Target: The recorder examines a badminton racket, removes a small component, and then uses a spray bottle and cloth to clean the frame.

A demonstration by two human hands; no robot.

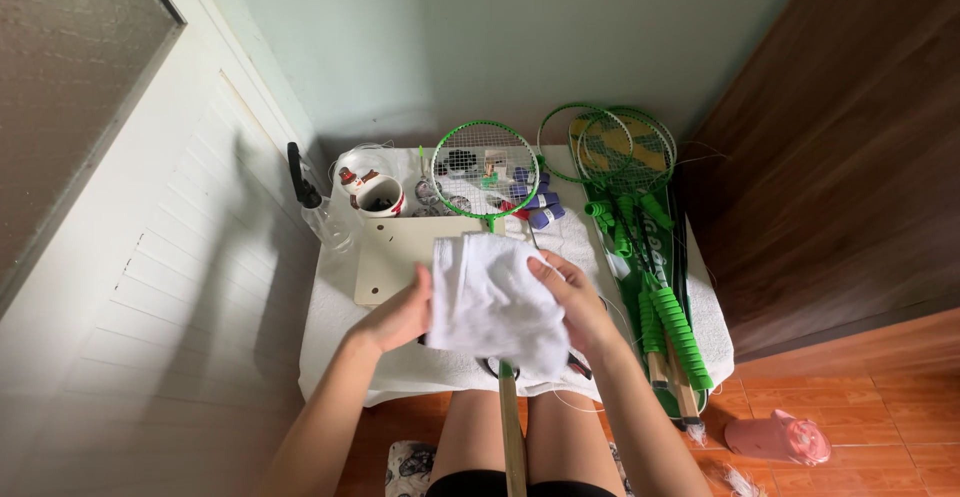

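Cloth: white cloth, soft, crumpled — I see both hands grip it.
Left hand: closed on its edge.
Right hand: fingers pressing on top.
Racket: green racket, round strung head — wooden handle below.

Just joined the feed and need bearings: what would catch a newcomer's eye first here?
A white cloth held up at centre between the left hand and right hand, over a green racket lying on the small table. A bundle of green rackets lies along the table's right side.
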